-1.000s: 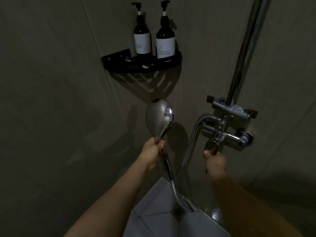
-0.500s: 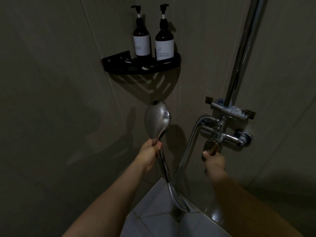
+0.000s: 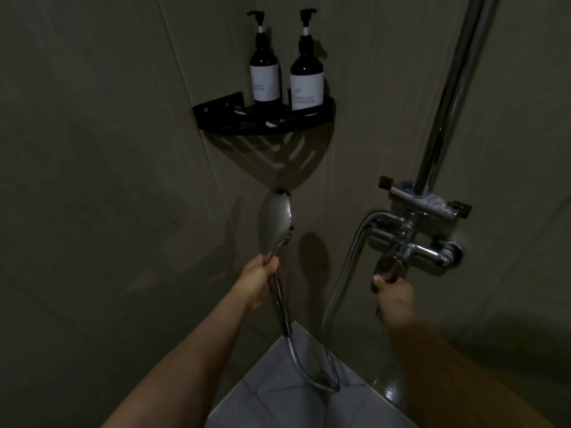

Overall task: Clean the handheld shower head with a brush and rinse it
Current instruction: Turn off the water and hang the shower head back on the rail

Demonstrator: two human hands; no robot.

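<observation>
The chrome handheld shower head [image 3: 274, 223] stands upright in the dim shower corner, its back toward me and its face turned to the right wall. My left hand [image 3: 258, 281] grips its handle just below the head. Its metal hose [image 3: 312, 370] loops down to the floor and back up to the mixer. My right hand [image 3: 394, 293] grips the lever handle [image 3: 386, 267] of the chrome wall mixer tap [image 3: 414, 242]. No brush is in sight, and no water spray can be made out.
A black corner shelf [image 3: 265, 122] above the shower head holds two dark pump bottles [image 3: 265, 72]. A chrome riser pipe [image 3: 448, 94] runs up the right wall from the mixer. Pale floor tiles [image 3: 278, 400] show below between my arms.
The shower head has turned further edge-on, its face swinging toward the right wall. Both hands keep their grips on the handle and the tap lever.
</observation>
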